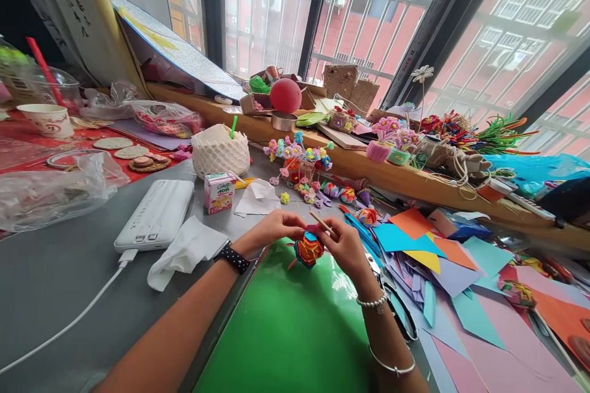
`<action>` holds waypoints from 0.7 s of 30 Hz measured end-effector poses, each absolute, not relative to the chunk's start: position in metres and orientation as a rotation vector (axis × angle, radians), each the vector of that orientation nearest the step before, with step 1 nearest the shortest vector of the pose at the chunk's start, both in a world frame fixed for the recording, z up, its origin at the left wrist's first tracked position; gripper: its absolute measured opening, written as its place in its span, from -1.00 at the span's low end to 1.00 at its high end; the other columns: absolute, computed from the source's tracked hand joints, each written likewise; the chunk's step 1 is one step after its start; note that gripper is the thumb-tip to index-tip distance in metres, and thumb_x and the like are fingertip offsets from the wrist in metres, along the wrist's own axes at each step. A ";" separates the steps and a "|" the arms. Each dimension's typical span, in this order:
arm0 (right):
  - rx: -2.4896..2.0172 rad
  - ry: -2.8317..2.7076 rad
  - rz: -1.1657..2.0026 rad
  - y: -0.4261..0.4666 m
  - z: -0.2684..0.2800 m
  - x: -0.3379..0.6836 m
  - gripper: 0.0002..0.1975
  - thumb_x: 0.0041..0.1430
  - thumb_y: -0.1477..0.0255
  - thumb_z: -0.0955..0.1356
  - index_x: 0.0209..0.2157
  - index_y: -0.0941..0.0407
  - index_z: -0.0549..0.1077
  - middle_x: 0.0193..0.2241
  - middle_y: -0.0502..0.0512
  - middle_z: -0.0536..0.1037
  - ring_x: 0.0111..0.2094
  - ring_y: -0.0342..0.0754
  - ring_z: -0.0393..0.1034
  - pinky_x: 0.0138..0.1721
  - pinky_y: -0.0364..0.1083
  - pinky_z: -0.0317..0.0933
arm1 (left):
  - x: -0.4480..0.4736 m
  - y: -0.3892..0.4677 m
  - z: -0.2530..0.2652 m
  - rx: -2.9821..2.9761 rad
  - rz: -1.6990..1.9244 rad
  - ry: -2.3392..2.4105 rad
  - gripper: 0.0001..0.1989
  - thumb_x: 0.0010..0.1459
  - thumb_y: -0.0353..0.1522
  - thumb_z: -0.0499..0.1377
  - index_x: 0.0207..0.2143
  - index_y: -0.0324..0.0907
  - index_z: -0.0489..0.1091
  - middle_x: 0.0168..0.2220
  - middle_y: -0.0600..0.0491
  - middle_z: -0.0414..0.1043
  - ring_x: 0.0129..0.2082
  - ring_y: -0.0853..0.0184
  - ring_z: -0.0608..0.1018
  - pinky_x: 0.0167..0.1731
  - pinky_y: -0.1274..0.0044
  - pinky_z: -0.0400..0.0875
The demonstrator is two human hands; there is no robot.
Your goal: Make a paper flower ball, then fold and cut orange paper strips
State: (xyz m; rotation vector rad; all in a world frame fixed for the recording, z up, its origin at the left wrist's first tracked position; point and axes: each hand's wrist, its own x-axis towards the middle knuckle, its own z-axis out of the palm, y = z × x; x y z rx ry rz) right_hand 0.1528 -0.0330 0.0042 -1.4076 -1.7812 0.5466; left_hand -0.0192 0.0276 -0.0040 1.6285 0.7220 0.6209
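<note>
Both hands meet over a green glossy board (286,325). Between them is a small orange-red paper flower (310,252) with blue and dark outer petals. My left hand (276,226) has a dotted black band at the wrist, and its fingertips pinch the flower's upper edge. In my right hand (346,249), a thin pale wooden stick (319,218) is gripped between the fingers, slanting up and left above the flower. Whether the right fingertips also touch the flower is hard to see. Black-handled scissors (400,313) lie beside my right wrist, partly hidden by it.
Coloured paper sheets (479,319) and strips spread at the right. Left of the board are a white power bank (155,215) with a cable, crumpled tissue (184,252), a small pink carton (219,192) and a wrapped coconut (220,152). Craft flowers (299,159) stand before the wooden sill.
</note>
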 end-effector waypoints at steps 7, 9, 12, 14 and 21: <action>-1.434 -1.839 0.449 -0.033 0.006 0.151 -0.83 0.04 0.35 0.26 -0.47 0.15 0.40 -0.64 -0.04 0.33 -0.62 -0.21 0.10 -0.64 -0.22 -0.04 | -0.017 0.026 -0.001 1.643 0.628 0.771 -0.69 -0.17 -0.22 0.21 -0.43 -0.30 0.40 -0.44 0.02 0.46 -0.43 0.35 0.46 -0.41 0.55 0.31; -1.433 -1.844 0.471 -0.033 0.006 0.151 -0.82 0.05 0.34 0.26 -0.45 0.14 0.40 -0.64 -0.04 0.34 -0.63 -0.21 0.10 -0.65 -0.22 -0.05 | -0.017 0.026 -0.001 1.653 0.629 0.780 -0.69 -0.17 -0.21 0.21 -0.43 -0.30 0.40 -0.45 0.02 0.46 -0.42 0.34 0.46 -0.41 0.55 0.31; -1.430 -1.842 0.502 -0.032 0.006 0.152 -0.82 0.05 0.33 0.26 -0.43 0.14 0.41 -0.63 -0.04 0.36 -0.63 -0.21 0.11 -0.64 -0.22 -0.05 | -0.018 0.028 -0.003 1.648 0.620 0.765 -0.69 -0.16 -0.21 0.21 -0.42 -0.29 0.40 -0.43 0.02 0.46 -0.40 0.33 0.46 -0.38 0.54 0.31; -1.431 -1.830 0.487 -0.033 0.007 0.152 -0.80 0.05 0.32 0.26 -0.43 0.14 0.42 -0.62 -0.04 0.37 -0.62 -0.21 0.12 -0.63 -0.22 -0.04 | -0.018 0.028 -0.004 1.615 0.602 0.747 -0.68 -0.16 -0.21 0.21 -0.40 -0.28 0.39 -0.41 0.02 0.45 -0.38 0.33 0.46 -0.37 0.54 0.31; -1.397 -1.652 0.453 -0.034 0.007 0.150 -0.83 0.06 0.38 0.25 -0.41 0.15 0.41 -0.54 0.00 0.43 -0.59 -0.19 0.17 -0.58 -0.21 0.05 | -0.011 0.018 0.002 1.458 0.593 0.642 -0.56 -0.10 -0.17 0.18 -0.19 -0.23 0.28 -0.21 -0.03 0.36 -0.22 0.30 0.43 -0.27 0.50 0.30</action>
